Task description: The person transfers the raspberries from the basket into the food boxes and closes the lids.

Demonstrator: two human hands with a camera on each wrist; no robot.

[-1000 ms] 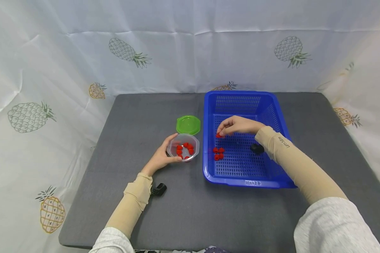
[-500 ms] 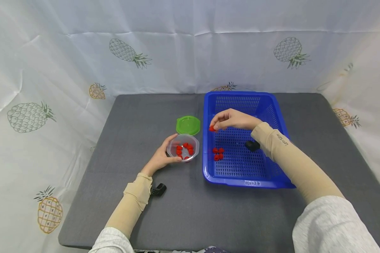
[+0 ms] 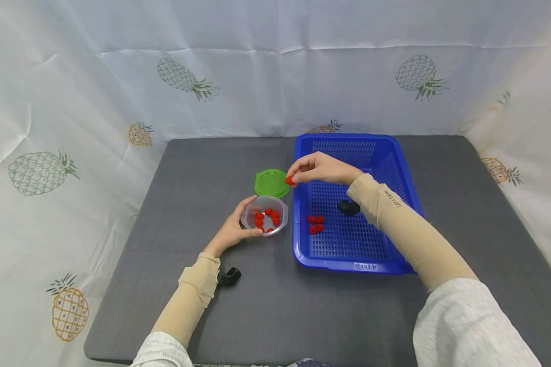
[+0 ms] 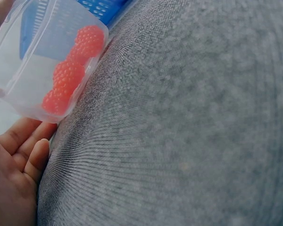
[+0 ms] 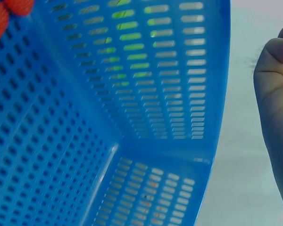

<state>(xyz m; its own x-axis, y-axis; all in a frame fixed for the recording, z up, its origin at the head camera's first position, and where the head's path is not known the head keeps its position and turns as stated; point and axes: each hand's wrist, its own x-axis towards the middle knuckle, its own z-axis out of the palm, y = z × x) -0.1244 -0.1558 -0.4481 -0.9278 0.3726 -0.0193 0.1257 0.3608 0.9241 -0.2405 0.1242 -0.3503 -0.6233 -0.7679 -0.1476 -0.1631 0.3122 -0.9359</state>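
My left hand [image 3: 229,232] holds a clear plastic container [image 3: 283,206] between thumb and fingers, on the left of the table. Several red raspberries [image 3: 268,211] lie inside it, some seen through its wall in the left wrist view. With its fingertips my right hand [image 3: 323,168] pinches one raspberry [image 3: 289,180], close to the green lid [image 3: 271,184] and over the left rim of the blue basket [image 3: 298,244]. Several more raspberries [image 3: 319,228] sit on the basket floor, near its left wall. In the right wrist view the pinched raspberry is out of sight.
Both things stand on a grey table [image 3: 266,311]. A black device [image 3: 229,276] is at the left wrist, another black device [image 3: 348,207] under the right wrist. A white pineapple-print cloth [image 3: 239,97] hangs behind the table.
My right hand has moved left with the raspberry, from above the basket floor to just past its left rim. The left hand and the container have stayed put.
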